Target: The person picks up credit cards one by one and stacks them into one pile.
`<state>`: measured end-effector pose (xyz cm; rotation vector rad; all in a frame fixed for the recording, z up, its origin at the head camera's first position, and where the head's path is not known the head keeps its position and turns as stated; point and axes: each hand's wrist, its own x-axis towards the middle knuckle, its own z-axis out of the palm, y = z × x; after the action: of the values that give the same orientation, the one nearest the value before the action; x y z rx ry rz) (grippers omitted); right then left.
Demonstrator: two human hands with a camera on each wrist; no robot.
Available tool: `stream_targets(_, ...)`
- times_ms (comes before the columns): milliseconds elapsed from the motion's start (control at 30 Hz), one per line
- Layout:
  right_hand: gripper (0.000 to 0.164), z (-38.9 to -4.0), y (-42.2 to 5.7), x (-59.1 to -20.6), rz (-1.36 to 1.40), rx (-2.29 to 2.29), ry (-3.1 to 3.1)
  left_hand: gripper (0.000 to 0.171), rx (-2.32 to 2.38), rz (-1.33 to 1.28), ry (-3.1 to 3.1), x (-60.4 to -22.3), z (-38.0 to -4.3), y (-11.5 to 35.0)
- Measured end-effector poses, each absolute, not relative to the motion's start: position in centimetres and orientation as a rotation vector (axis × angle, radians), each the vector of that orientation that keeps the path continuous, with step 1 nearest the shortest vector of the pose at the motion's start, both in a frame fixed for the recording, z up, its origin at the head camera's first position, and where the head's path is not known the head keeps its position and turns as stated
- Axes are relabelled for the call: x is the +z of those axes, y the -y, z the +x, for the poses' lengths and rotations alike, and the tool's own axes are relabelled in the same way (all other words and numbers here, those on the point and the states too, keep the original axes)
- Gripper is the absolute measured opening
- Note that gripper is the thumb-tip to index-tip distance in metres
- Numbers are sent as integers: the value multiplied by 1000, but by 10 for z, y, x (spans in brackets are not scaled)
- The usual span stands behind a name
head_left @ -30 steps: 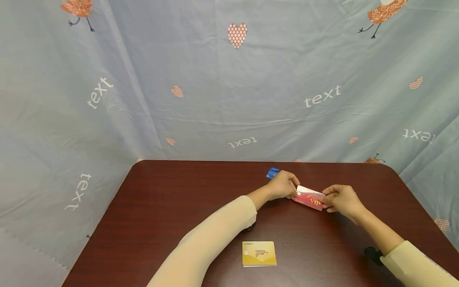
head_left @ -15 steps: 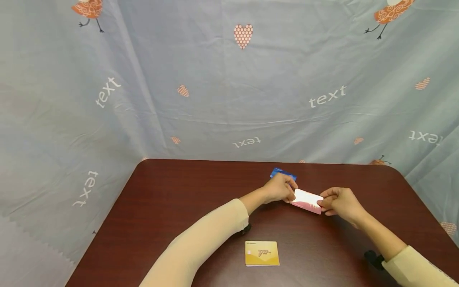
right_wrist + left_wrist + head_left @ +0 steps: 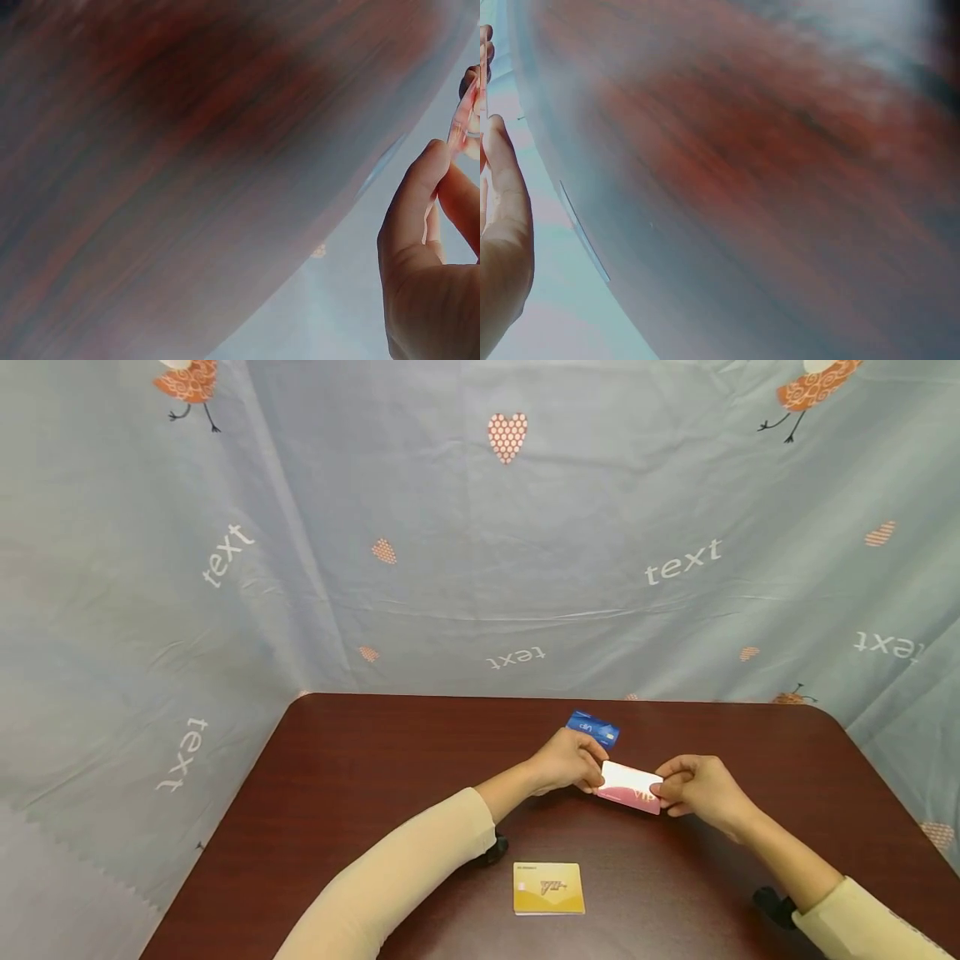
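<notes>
A pink VIP card (image 3: 628, 787) with glare across its upper part is held between both hands over the table. My left hand (image 3: 567, 762) pinches its left end, and my right hand (image 3: 705, 792) pinches the right end between thumb and fingers. In the right wrist view the pink card (image 3: 461, 120) shows nearly edge-on at the right hand's (image 3: 427, 247) fingertips. Only part of the left hand (image 3: 506, 210) enters the left wrist view, at its left edge. Just behind the left hand lies a blue card (image 3: 594, 728), partly covered by that hand.
A gold card stack (image 3: 548, 888) lies near the front of the dark red-brown table (image 3: 405, 752). Behind the table hangs a grey-blue curtain (image 3: 435, 493) printed with hearts and birds. Black wrist straps show below both sleeves.
Both hands have brought the pink card slightly left and nearer the body, tilting it so glare crosses it. More of the blue card now shows behind the left hand.
</notes>
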<state>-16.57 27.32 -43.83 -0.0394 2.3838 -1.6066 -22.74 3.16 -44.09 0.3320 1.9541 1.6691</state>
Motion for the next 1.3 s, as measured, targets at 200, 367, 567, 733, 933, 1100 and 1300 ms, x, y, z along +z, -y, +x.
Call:
stream_targets(200,26,-164,-266,-437,-61,-1629,-2361,27,1654,355,-1950,-437,-227,-20)
stream_targets(367,25,-162,-260,-437,-73,-1643,-2335,25,1648,370,-1929,-434,-226,-11)
stream_targets(567,28,-160,-249,-435,-80,-1646,-2316,23,1649,352,-1914,-431,-221,1)
stream_targets(733,27,-159,-241,-434,-84,-1646,-2315,20,1643,345,-1926,-430,-218,9)
stream_targets(933,24,-156,-233,-433,-87,-1640,-2315,21,1640,351,-1934,-428,-213,19)
stream_targets(1100,23,-155,-226,-432,-105,-1629,-2324,21,1642,352,-1943,-428,-209,26)
stream_targets(1300,23,-153,-218,-434,-105,-1616,-2323,23,1643,335,-1933,-430,-204,35)
